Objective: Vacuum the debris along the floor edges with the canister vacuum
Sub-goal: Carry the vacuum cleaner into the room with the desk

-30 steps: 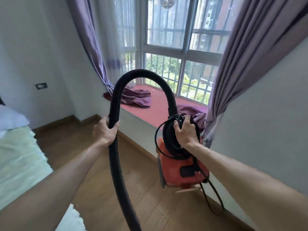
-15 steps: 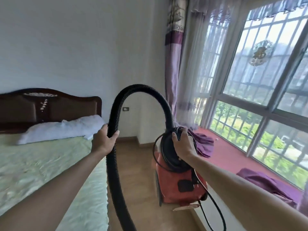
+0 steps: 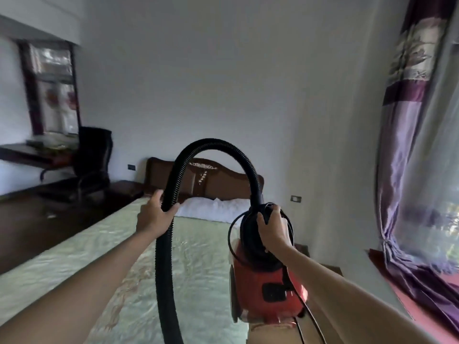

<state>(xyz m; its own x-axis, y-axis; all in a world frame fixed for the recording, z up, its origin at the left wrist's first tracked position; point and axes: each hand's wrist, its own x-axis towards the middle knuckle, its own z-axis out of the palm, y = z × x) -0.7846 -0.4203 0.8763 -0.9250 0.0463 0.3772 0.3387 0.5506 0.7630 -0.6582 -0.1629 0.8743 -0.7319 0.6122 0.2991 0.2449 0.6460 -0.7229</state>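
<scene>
A red canister vacuum with a black top hangs in the air in front of me, over the right edge of the bed. My right hand grips its black top, where the black power cord is looped. A black ribbed hose arches up from the vacuum's top and runs down past the bottom of the frame. My left hand is closed around the hose on its left side. The hose's nozzle end is out of view.
A bed with a pale green cover, a white pillow and a dark wooden headboard fills the middle. A dark desk, mirror and black chair stand at left. Purple curtains and a red window seat lie at right.
My view has swung left from the window to the bed and far wall. Both hands keep the same grip on the hose and the vacuum, which stays lifted.
</scene>
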